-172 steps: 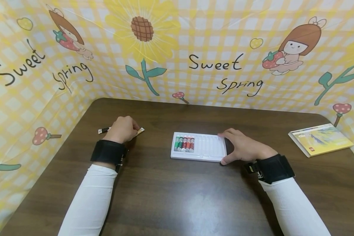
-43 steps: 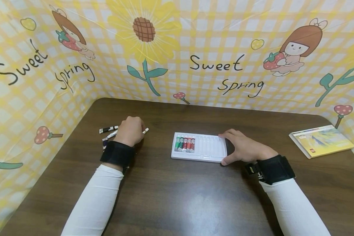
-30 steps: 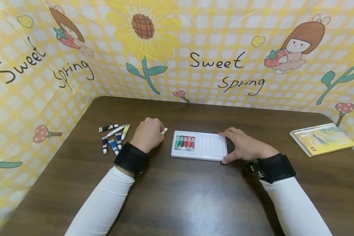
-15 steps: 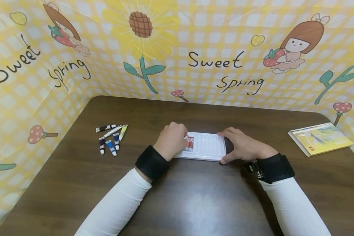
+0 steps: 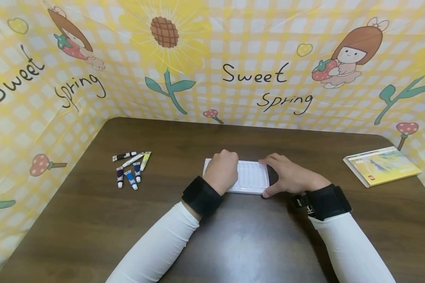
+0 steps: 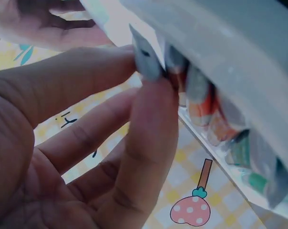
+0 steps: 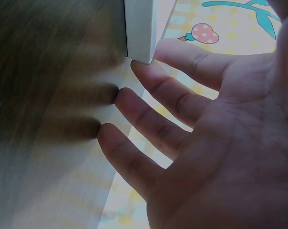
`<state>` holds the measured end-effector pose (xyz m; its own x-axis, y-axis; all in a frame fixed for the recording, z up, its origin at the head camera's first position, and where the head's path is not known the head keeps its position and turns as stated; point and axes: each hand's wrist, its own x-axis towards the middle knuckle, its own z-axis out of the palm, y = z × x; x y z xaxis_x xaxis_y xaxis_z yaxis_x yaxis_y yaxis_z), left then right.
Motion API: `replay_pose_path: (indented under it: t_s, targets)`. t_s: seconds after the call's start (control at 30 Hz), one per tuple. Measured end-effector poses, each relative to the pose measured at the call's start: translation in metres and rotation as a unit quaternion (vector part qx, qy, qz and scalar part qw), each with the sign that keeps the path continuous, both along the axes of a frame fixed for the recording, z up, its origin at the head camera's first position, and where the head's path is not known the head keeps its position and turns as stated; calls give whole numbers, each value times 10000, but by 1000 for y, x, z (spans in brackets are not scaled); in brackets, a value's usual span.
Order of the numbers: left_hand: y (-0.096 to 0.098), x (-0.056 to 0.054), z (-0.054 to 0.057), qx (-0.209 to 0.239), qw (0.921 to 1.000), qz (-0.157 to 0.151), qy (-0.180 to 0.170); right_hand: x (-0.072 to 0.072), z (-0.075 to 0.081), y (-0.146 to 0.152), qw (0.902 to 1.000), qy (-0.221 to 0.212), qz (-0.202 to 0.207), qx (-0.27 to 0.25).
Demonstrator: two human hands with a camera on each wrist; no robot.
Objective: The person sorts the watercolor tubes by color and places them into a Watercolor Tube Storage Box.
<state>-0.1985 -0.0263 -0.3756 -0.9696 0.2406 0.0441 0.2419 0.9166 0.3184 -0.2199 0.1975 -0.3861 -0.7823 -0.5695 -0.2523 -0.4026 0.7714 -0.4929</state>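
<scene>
A white paint tray (image 5: 254,177) with moulded slots lies in the middle of the table. My left hand (image 5: 220,173) is over its left half, hiding the tubes there in the head view. Thumb and index finger pinch the end of a paint tube (image 6: 146,59), as the left wrist view shows. Beside it, red, orange and green paint tubes (image 6: 201,105) sit in the slots. My right hand (image 5: 287,173) spans the tray's right end, thumb at the near corner and index finger at the far one. The other fingertips rest on the table in the right wrist view.
Several loose paint tubes lie at the left: a black tube (image 5: 124,157), a white tube (image 5: 133,160), a yellow tube (image 5: 146,160), a blue tube (image 5: 131,180) and dark ones. A flat yellow box (image 5: 382,167) lies far right. A checked cloth (image 5: 198,86) surrounds the table.
My left hand has taken a tube from the left-hand group and carried it rightward to the tray, now covering the tubes there. My right hand has stayed at the tray's right end.
</scene>
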Motion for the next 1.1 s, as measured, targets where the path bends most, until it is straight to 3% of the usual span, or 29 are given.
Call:
replay_pose_path:
  t_s: [0.37, 0.83, 1.1]
  targets:
    - [-3, 1, 1, -368, 9991, -153, -160, 0, 0, 0, 10000, 14, 40, -9]
    - [-1, 2, 0, -430, 9977, -416, -321, 0, 1, 0, 10000, 4, 3, -51]
    - [-1, 2, 0, -481, 9974, -400, -368, 1, 0, -1, 10000, -5, -2, -45]
